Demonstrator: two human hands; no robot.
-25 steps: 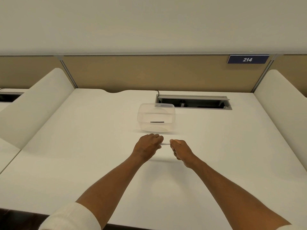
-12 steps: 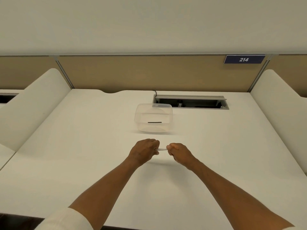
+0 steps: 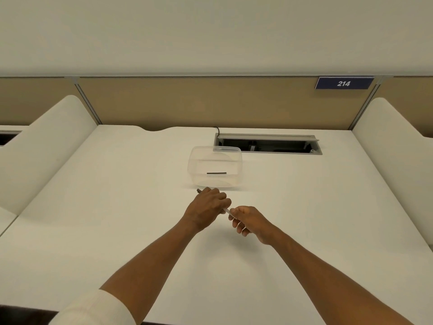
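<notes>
My left hand [image 3: 206, 207] grips a thin pale pen-like stick [image 3: 226, 209] just in front of a clear plastic container [image 3: 194, 170]. The stick's dark tip pokes out past the knuckles on the far left side. My right hand [image 3: 248, 220] pinches the stick's near end between thumb and fingers. Both hands hover low over the white desk [image 3: 117, 219], a short gap between them. Inside the container lies a short black stick [image 3: 216, 173]. How much of the pale stick sits inside my left fist is hidden.
An open cable hatch [image 3: 269, 144] is cut into the desk behind the container. White curved dividers [image 3: 42, 146] stand at both sides, with a tan partition and a blue sign reading 214 [image 3: 343, 83] at the back.
The stick was level between my hands; now it slants, far end to the left. My left hand has moved toward the container and a dark tip now shows beyond it.
</notes>
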